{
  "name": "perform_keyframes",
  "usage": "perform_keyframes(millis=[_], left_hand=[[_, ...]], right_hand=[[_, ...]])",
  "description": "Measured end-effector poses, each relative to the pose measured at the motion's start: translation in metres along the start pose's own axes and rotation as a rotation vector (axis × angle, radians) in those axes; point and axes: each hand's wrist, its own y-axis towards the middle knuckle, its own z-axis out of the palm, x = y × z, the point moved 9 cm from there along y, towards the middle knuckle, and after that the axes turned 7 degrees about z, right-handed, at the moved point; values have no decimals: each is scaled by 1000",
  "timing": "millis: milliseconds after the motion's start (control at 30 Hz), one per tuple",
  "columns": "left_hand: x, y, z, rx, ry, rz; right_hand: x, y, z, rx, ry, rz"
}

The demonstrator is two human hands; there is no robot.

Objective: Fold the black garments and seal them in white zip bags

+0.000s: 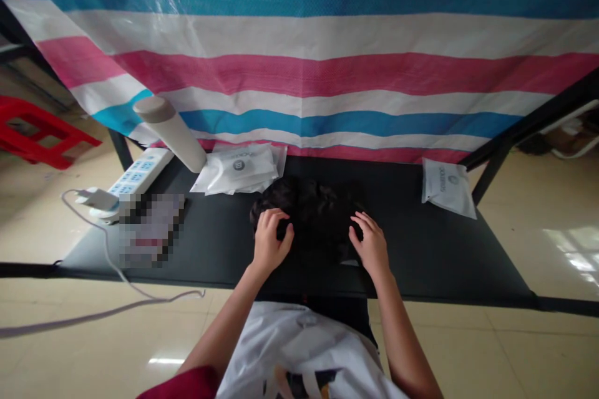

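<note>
A dark, wavy bundle that looks like hair lies on the black table, in front of my body. At its left side is my left hand, fingers curved and apart from the thumb. My right hand is at the bundle's right side, its fingers also spread and bent. Nothing shows between the fingers of either hand. Whether the fingertips touch the dark strands is hard to tell. A small pale patch shows at the bundle's lower edge near my right hand.
White packets lie at the back beside a leaning bottle. Farther left are a power strip with a charger and cable, and a pixelated object. Another packet rests at the right. A striped sheet hangs behind.
</note>
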Motion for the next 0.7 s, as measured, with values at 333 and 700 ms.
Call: perform_keyframes(millis=[333,700], left_hand=[[3,-15,57,544,176,145],[5,-18,55,566,216,169]], right_hand=[[3,-25,-3,-23,-36,-1],[9,-24,4,83,-88,0]])
